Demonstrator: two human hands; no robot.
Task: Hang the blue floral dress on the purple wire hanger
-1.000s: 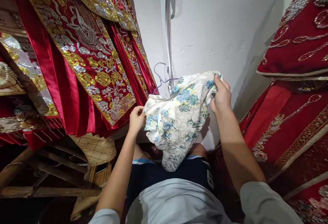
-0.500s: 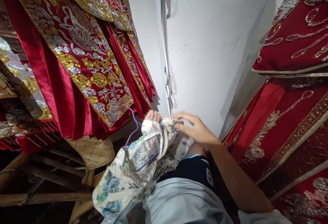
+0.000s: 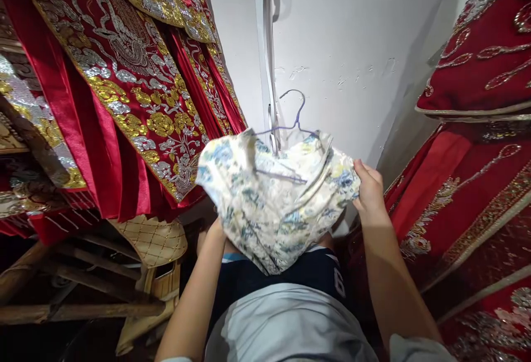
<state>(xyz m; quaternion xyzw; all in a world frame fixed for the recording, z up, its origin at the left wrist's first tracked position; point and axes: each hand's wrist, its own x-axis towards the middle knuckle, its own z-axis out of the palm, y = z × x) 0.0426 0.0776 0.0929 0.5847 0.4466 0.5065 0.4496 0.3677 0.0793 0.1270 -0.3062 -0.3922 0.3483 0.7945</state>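
Note:
A white floral shirt, printed in blue, yellow and green, hangs on a thin purple hanger before me. Its hook stands up above the neckline, and the hanger's lower bar shows through the open neck. My right hand is closed on the edge of the right-side sleeve, thumb on top. On the other side, my left hand reaches up behind the shirt; the cloth covers its fingers, so their grip cannot be seen.
Red costumes with gold and silver embroidery hang at the left, above a wooden frame. More red beaded garments hang close on the right. Ahead are a white wall and a narrow upright rail.
The bunched shirt has been raised and spread out facing me, with the hanger now inside it. My right hand has moved outward to the sleeve; my left hand has gone behind the cloth.

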